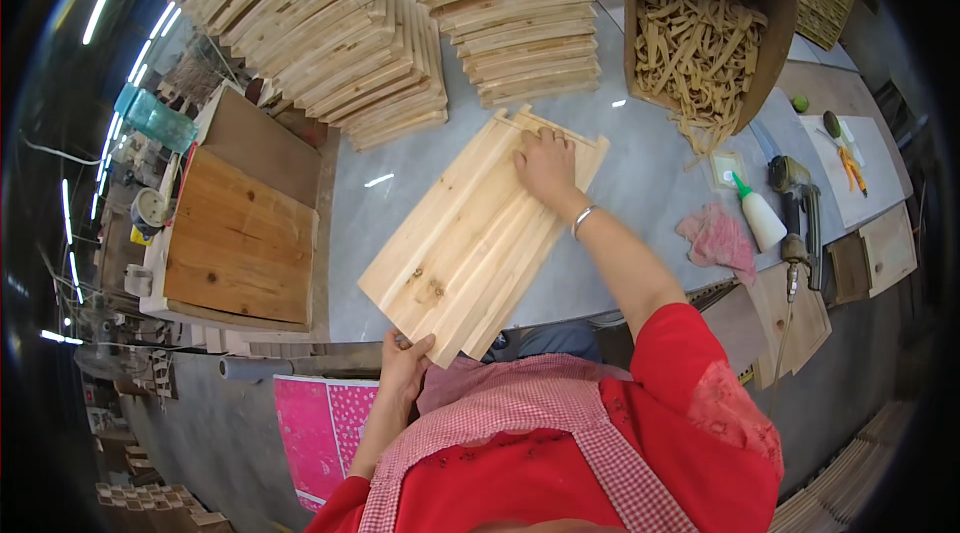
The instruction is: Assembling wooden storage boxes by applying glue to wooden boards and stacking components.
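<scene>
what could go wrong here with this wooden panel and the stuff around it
The wooden panel seems to overhang the near edge of the grey table, so it might tip if the left hand lost its corner.

Its far end lies close to the stacked wooden pieces; a careless swing could knock them.

Pale strips spill from their box onto the table and might catch under the panel.
</scene>
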Motion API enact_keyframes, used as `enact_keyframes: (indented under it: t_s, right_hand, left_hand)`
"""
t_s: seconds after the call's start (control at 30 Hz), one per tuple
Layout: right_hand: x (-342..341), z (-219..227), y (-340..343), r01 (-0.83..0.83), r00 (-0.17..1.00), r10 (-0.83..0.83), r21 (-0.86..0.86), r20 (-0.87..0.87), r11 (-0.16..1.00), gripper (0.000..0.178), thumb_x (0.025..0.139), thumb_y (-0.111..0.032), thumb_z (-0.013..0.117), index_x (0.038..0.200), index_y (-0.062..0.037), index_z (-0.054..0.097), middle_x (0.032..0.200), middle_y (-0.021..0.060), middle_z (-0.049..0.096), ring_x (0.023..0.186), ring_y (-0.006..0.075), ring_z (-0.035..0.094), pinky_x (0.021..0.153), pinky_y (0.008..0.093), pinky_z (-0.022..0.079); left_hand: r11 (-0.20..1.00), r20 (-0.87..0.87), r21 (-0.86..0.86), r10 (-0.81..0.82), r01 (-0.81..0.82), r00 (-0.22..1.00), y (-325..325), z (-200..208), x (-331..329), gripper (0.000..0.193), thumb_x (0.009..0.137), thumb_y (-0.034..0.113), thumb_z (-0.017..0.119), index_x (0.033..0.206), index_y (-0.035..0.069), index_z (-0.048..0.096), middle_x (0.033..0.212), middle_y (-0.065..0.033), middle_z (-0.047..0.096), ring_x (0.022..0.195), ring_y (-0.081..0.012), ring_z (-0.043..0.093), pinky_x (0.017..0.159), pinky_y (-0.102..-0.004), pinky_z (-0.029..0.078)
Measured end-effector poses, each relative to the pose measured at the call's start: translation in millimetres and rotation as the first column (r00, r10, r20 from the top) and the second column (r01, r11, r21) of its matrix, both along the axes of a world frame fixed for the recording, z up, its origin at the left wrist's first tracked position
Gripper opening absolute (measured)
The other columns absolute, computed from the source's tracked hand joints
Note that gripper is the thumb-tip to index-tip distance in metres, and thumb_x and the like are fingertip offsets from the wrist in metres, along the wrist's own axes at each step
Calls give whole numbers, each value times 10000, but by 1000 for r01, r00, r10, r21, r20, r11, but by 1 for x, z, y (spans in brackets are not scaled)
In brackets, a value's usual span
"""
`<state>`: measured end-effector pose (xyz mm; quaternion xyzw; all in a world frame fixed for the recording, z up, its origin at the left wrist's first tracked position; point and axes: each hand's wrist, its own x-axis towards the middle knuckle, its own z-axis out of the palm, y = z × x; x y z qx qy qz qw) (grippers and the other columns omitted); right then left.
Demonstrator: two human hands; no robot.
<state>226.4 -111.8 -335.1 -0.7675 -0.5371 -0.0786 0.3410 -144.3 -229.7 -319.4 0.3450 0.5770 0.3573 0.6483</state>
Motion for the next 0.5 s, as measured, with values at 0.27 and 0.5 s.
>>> enact_keyframes:
  t_s: [0.27,0.5]
  right_hand:
    - [2,-44,-7,-39,993,42,-25,112,999,335,831,-100,544,1129,30,627,1279,179,544,1231,367,463,1072,546,282]
    - [-18,-14,-14,-55,998,56,-33,22,998,298,841,-127,556,1102,2,619,1246,162,555,1186,326,510,1030,485,331]
  left_hand:
    - [697,-909,366,125,617,398,90,54,-65,535,779,261,751,1202,-22,589,1070,-197,650,972,-339,650,849,-414,521]
    - [-266,-270,634,804,726,530,245,359,48,382,839,89,631,1203,15,543,1203,-195,589,1048,-387,583,890,-459,473]
